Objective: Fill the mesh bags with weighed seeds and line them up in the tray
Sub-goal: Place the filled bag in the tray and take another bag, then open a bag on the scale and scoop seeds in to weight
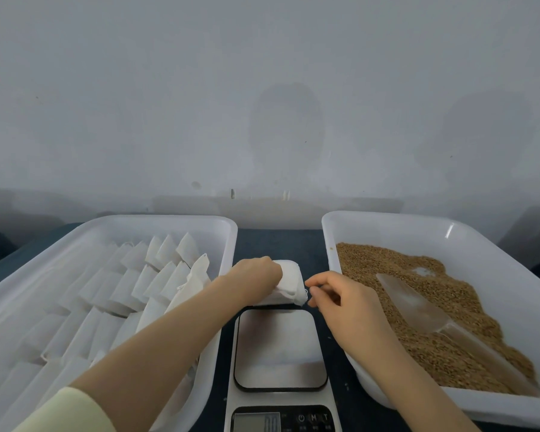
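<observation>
My left hand (256,275) grips a white mesh bag (292,280), fingers curled round it, above the far edge of the scale (279,350). My right hand (343,302) is just beside the bag's near corner, thumb and forefinger curled together; I cannot tell whether they pinch its string. The two hands are close but apart. The left tray (169,220) holds rows of white bags (138,275). The right tray (387,217) holds brown seeds (384,263), with a clear scoop (418,310) lying on them. Both trays sit on a dark surface (278,241).
</observation>
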Available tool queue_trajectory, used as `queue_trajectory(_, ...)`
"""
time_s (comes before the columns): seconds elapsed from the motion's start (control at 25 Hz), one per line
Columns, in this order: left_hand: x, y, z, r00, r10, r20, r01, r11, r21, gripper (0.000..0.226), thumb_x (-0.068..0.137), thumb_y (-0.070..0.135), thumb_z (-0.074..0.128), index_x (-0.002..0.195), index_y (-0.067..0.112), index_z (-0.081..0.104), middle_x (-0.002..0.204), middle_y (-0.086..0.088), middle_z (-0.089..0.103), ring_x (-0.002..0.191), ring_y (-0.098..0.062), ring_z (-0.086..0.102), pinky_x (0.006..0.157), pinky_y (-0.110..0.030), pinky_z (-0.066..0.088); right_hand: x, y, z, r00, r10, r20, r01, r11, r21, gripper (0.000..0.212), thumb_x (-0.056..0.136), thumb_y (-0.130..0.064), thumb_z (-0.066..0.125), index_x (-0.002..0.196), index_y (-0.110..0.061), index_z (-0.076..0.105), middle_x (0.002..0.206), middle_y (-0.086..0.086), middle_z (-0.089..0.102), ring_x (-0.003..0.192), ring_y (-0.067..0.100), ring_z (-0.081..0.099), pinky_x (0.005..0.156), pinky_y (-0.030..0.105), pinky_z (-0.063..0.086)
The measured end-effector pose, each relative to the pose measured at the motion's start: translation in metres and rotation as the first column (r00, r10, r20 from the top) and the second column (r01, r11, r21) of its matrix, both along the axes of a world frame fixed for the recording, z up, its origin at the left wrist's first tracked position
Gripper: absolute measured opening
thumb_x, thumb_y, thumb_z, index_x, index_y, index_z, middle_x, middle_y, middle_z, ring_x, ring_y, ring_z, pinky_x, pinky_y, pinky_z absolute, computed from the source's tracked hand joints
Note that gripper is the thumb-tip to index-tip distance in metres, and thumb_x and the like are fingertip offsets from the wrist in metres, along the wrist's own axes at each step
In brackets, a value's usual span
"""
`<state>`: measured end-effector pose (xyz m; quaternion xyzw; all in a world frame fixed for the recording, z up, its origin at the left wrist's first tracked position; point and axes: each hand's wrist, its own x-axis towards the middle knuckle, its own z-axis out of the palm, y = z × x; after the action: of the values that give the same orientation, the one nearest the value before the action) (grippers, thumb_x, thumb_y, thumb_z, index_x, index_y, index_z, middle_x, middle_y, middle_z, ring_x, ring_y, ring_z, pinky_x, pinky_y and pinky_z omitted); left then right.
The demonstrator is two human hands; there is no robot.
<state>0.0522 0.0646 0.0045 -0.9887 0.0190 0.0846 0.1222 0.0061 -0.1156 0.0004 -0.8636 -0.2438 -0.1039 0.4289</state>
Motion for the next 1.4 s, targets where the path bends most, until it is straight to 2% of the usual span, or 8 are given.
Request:
queue_trajectory(0.16,0.002,0.003,0.006,0.997,0.070,-0.031,-0.073,0.991,-0.112,0.021,0.093,0.018,0.059,0.108,0.004,0.063,0.093,-0.009,0.056,0.096,-0.031,0.062,0.072,-0.031,0.044,0.000,0.000,0.000,1.000,0.008,-0.002,-0.008,1.000,-0.003,0.014,0.092,-0.014,0.059,0.099,-0.022,0.068,0.074,-0.010,0.068,0.070,-0.013,0.058,0.057,0.005,0.042)
queue_trajectory(0.4,0.008,0.022,0.014,0.911,0.348,0.222,-0.166,0.800,-0.577,0.023,0.098,0.008,0.040,0.119,-0.001,0.042,0.107,-0.012,0.049,0.066,-0.014,0.036,0.055,-0.024,0.029,-0.002,0.000,0.003,0.999,0.023,-0.030,-0.023,1.000,0.009,0.014,0.093,-0.015,0.057,0.099,-0.021,0.068,0.073,-0.014,0.066,0.065,-0.017,0.056,0.055,0.003,0.040)
queue_trajectory(0.52,0.006,0.020,0.029,0.712,0.683,0.165,-0.051,0.285,-0.957,0.022,0.098,0.011,0.038,0.116,0.004,0.049,0.097,-0.007,0.055,0.075,-0.018,0.051,0.066,-0.025,0.046,-0.003,-0.001,0.004,0.999,0.007,-0.037,-0.006,1.000,0.028,0.015,0.093,-0.015,0.056,0.101,-0.021,0.067,0.078,-0.014,0.066,0.072,-0.014,0.059,0.060,0.004,0.042)
queue_trajectory(0.6,-0.012,0.015,0.043,0.783,0.621,-0.036,0.056,-0.127,-0.990,0.020,0.097,0.005,0.040,0.107,0.009,0.057,0.096,-0.007,0.062,0.087,-0.026,0.063,0.076,-0.040,0.056,-0.003,-0.002,0.006,0.998,-0.027,-0.048,0.030,0.997,0.071,0.016,0.095,-0.019,0.053,0.105,-0.023,0.065,0.086,-0.013,0.067,0.077,-0.005,0.062,0.063,0.008,0.044)
queue_trajectory(0.68,-0.040,0.010,0.046,0.913,0.397,-0.089,0.043,-0.310,-0.950,0.020,0.097,0.001,0.045,0.106,0.007,0.062,0.092,-0.006,0.071,0.083,-0.022,0.069,0.067,-0.037,0.059,-0.004,-0.002,0.011,0.997,-0.059,-0.050,0.065,0.989,0.129,0.020,0.096,-0.027,0.049,0.112,-0.025,0.061,0.097,-0.012,0.066,0.085,0.003,0.062,0.071,0.015,0.046)
queue_trajectory(1.0,-0.097,0.001,0.029,0.996,-0.005,-0.094,-0.094,-0.045,-0.995,0.023,0.097,0.020,0.054,0.115,0.008,0.063,0.111,-0.007,0.071,0.103,-0.021,0.067,0.092,-0.038,0.054,-0.011,-0.002,0.022,0.997,0.047,-0.065,-0.026,0.956,0.291,0.016,0.094,-0.028,0.053,0.085,-0.022,0.066,0.065,-0.018,0.061,0.063,-0.006,0.055,0.058,0.009,0.040)
queue_trajectory(1.2,-0.100,0.010,0.041,0.988,0.157,-0.015,0.006,-0.132,-0.991,0.047,0.087,0.056,0.046,0.107,0.020,0.069,0.102,0.002,0.073,0.090,-0.009,0.069,0.072,-0.022,0.055,-0.011,0.001,0.018,0.997,0.070,-0.017,-0.066,0.984,0.167,0.021,0.095,-0.025,0.053,0.075,-0.026,0.059,0.058,-0.019,0.055,0.057,-0.004,0.049,0.055,0.011,0.036)
queue_trajectory(1.4,-0.097,0.016,0.039,0.984,0.179,0.015,-0.002,0.090,-0.996,0.017,0.088,0.036,0.064,0.084,0.027,0.078,0.086,0.001,0.075,0.075,-0.008,0.068,0.070,-0.022,0.056,-0.009,0.004,0.014,0.995,0.098,0.013,-0.099,0.993,0.059,0.022,0.096,-0.022,0.051,0.075,-0.028,0.055,0.059,-0.009,0.053,0.057,0.000,0.048,0.054,0.012,0.036)
